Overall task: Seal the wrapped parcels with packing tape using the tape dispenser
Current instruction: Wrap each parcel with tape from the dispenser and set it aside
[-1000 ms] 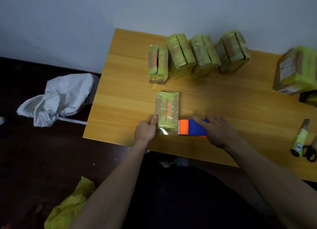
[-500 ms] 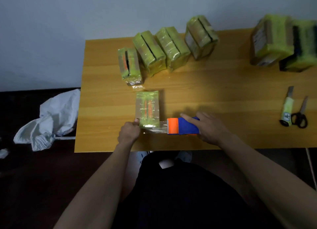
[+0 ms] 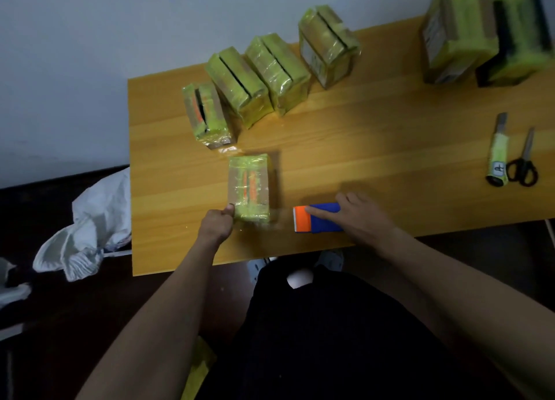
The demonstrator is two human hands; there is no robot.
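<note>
Head view looks down on a wooden tabletop (image 3: 375,147) set against a pale wall (image 3: 120,24), with a dark floor (image 3: 45,324) to the left and near side. A crumpled white bag (image 3: 87,234) lies on that floor just beside the tabletop's left edge. Along the far side stand four wrapped yellow-green parcels (image 3: 261,81) in a leaning row, and two bigger, blurred ones (image 3: 486,33) sit at the far right. At the right edge a utility knife (image 3: 498,153) lies just beside a pair of black scissors (image 3: 522,162). Near the front edge, one parcel (image 3: 249,189) lies flat, its long side running near to far. The left hand (image 3: 216,225) is at its near left corner, fingers curled and the thumb pressed against the parcel's edge. The tape dispenser (image 3: 315,218), orange at its left end and blue behind, rests on the tabletop to the right of the flat parcel, apart from it, with a faint clear strip of tape (image 3: 270,224) showing between them. The right hand (image 3: 363,216) grips the dispenser from the right, fingers (image 3: 321,212) laid over its blue body, index finger stretched toward the orange end.
</note>
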